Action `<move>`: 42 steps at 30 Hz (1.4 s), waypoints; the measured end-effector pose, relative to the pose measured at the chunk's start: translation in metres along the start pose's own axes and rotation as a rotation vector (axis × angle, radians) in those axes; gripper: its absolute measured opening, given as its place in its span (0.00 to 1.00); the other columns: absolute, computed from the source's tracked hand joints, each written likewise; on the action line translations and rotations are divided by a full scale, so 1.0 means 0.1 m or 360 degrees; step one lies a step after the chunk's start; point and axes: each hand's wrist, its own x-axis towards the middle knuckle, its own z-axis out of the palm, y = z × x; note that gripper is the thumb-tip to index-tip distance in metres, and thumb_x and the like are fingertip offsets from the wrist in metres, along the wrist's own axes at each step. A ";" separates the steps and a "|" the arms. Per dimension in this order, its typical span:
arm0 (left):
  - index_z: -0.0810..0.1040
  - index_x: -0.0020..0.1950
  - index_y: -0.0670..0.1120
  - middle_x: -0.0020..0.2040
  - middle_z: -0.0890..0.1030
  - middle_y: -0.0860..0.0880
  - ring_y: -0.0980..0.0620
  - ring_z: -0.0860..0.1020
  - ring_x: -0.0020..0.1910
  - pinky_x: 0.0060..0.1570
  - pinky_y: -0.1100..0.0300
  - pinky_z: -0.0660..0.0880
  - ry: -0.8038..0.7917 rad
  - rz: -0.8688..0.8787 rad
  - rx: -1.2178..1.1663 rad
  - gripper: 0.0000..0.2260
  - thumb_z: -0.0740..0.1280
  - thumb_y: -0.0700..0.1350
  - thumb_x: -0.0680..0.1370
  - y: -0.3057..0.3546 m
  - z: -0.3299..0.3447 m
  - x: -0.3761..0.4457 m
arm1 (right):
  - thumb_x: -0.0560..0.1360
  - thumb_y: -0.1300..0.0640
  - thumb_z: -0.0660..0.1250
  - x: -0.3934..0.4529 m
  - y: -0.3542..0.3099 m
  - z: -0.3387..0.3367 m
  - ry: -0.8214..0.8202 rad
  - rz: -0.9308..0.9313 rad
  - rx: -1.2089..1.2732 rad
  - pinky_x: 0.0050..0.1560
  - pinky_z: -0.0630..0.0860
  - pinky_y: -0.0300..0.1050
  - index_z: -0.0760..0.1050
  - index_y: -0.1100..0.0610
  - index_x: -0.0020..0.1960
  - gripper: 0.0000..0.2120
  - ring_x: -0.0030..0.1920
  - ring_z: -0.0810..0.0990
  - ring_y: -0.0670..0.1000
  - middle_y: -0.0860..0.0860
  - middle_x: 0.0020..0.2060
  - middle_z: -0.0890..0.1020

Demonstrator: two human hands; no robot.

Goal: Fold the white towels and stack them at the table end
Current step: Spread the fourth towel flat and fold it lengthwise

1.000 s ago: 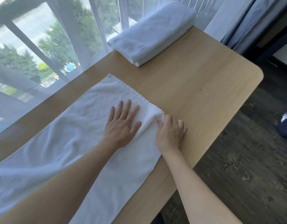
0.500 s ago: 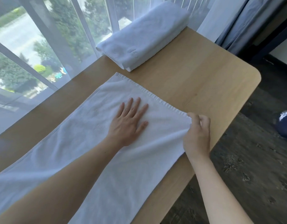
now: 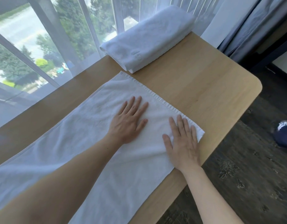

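Observation:
A long white towel (image 3: pixel 84 143) lies spread flat along the wooden table (image 3: pixel 204 88), its hemmed end toward the table's far end. My left hand (image 3: pixel 129 120) presses flat on it with fingers spread, near the middle of that end. My right hand (image 3: pixel 184 139) lies flat on the towel's near right corner, fingers straight. A folded white towel (image 3: pixel 147 38) sits at the far end of the table by the window, a short gap from the spread towel.
A window with sheer curtains (image 3: pixel 58 38) runs along the table's left side. Grey drapes (image 3: pixel 252 21) hang at the far right. Dark wood floor (image 3: pixel 244 175) lies to the right, with a dark blue object (image 3: pixel 283 135) on it.
My right hand pulled the towel's near corner outward to the right, let go of it and now lies flat on it. The towel end is spread wider. My left hand stayed pressed.

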 end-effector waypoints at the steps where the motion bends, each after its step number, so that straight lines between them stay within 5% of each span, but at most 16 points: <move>1: 0.46 0.83 0.56 0.83 0.44 0.51 0.51 0.39 0.81 0.79 0.53 0.38 -0.0006 -0.0014 -0.0001 0.28 0.41 0.63 0.83 0.00 0.00 0.01 | 0.81 0.35 0.37 0.01 -0.06 -0.01 0.0021 0.0060 0.0070 0.79 0.36 0.53 0.35 0.46 0.80 0.32 0.79 0.33 0.47 0.49 0.81 0.39; 6: 0.46 0.83 0.56 0.83 0.44 0.51 0.51 0.38 0.81 0.79 0.53 0.37 -0.0062 -0.0017 0.0004 0.28 0.41 0.62 0.83 -0.01 -0.10 0.17 | 0.81 0.34 0.37 -0.10 -0.21 0.11 -0.0001 -0.0171 -0.0113 0.79 0.40 0.57 0.38 0.50 0.82 0.34 0.80 0.37 0.54 0.51 0.81 0.40; 11: 0.53 0.83 0.50 0.83 0.48 0.49 0.51 0.41 0.81 0.80 0.52 0.42 0.0044 -0.0054 -0.0218 0.27 0.44 0.58 0.85 0.12 -0.25 -0.20 | 0.79 0.31 0.32 -0.05 -0.13 0.10 -0.0015 0.0049 -0.0130 0.78 0.35 0.57 0.32 0.52 0.80 0.38 0.79 0.32 0.52 0.52 0.80 0.36; 14: 0.58 0.82 0.49 0.83 0.53 0.47 0.48 0.46 0.82 0.80 0.49 0.45 0.0193 -0.0254 -0.0218 0.26 0.48 0.57 0.86 0.29 -0.15 -0.94 | 0.82 0.36 0.40 -0.11 -0.45 0.09 0.0074 -0.0177 -0.0051 0.78 0.36 0.58 0.40 0.52 0.82 0.34 0.81 0.38 0.53 0.51 0.81 0.42; 17: 0.54 0.83 0.51 0.83 0.50 0.48 0.46 0.44 0.82 0.79 0.45 0.46 0.0052 -0.0544 -0.0030 0.28 0.48 0.60 0.84 0.26 0.06 -1.58 | 0.83 0.37 0.39 -0.11 -0.59 0.13 -0.0074 -0.0429 -0.0109 0.78 0.36 0.59 0.35 0.47 0.81 0.31 0.80 0.36 0.52 0.49 0.81 0.39; 22: 0.51 0.83 0.53 0.83 0.47 0.48 0.46 0.40 0.82 0.79 0.47 0.38 0.0020 -0.0842 -0.0018 0.31 0.48 0.63 0.82 0.10 0.13 -1.86 | 0.83 0.39 0.40 -0.14 -0.80 0.19 -0.0017 -0.0236 0.0024 0.79 0.39 0.58 0.43 0.50 0.82 0.31 0.81 0.39 0.52 0.50 0.82 0.44; 27: 0.51 0.83 0.54 0.83 0.47 0.46 0.41 0.40 0.81 0.77 0.39 0.38 0.0119 -0.1064 0.0004 0.32 0.49 0.65 0.81 0.14 0.21 -1.92 | 0.84 0.39 0.45 -0.19 -1.14 0.29 -0.0192 -0.0994 -0.0134 0.79 0.37 0.54 0.43 0.43 0.82 0.28 0.81 0.40 0.51 0.48 0.81 0.42; 30: 0.51 0.83 0.55 0.83 0.49 0.47 0.39 0.44 0.81 0.76 0.32 0.44 0.0120 -0.1040 0.0019 0.33 0.50 0.66 0.80 0.09 0.25 -1.89 | 0.82 0.36 0.39 0.10 -0.95 0.22 -0.0286 -0.0679 -0.0339 0.78 0.33 0.54 0.32 0.39 0.79 0.29 0.79 0.32 0.48 0.44 0.79 0.33; 33: 0.55 0.82 0.53 0.83 0.50 0.46 0.39 0.46 0.81 0.74 0.30 0.49 0.0157 -0.1035 0.0035 0.34 0.52 0.66 0.79 0.09 0.29 -1.87 | 0.82 0.37 0.41 0.49 -1.11 0.05 -0.0113 -0.0290 -0.0198 0.78 0.36 0.58 0.36 0.45 0.81 0.31 0.80 0.37 0.53 0.49 0.81 0.40; 35: 0.56 0.82 0.51 0.83 0.52 0.45 0.38 0.48 0.81 0.74 0.29 0.50 0.0179 -0.1010 0.0058 0.36 0.55 0.65 0.77 0.08 0.30 -1.87 | 0.83 0.38 0.43 0.61 -1.42 0.04 0.0001 -0.0692 -0.0073 0.79 0.38 0.56 0.44 0.46 0.82 0.30 0.81 0.42 0.54 0.50 0.82 0.46; 38: 0.57 0.82 0.48 0.83 0.54 0.46 0.39 0.51 0.81 0.74 0.30 0.50 0.0229 -0.1041 0.0062 0.39 0.57 0.65 0.76 0.07 0.30 -1.87 | 0.82 0.37 0.45 0.81 -1.65 0.14 -0.0156 -0.1284 -0.0280 0.79 0.37 0.54 0.47 0.41 0.81 0.29 0.81 0.43 0.52 0.48 0.82 0.47; 42: 0.56 0.82 0.47 0.83 0.53 0.48 0.40 0.53 0.81 0.74 0.29 0.52 0.0286 -0.1032 0.0079 0.40 0.58 0.65 0.75 0.06 0.34 -1.87 | 0.82 0.37 0.42 1.64 -1.58 0.00 -0.0245 -0.0816 -0.0474 0.78 0.35 0.53 0.38 0.40 0.81 0.29 0.80 0.37 0.49 0.46 0.81 0.38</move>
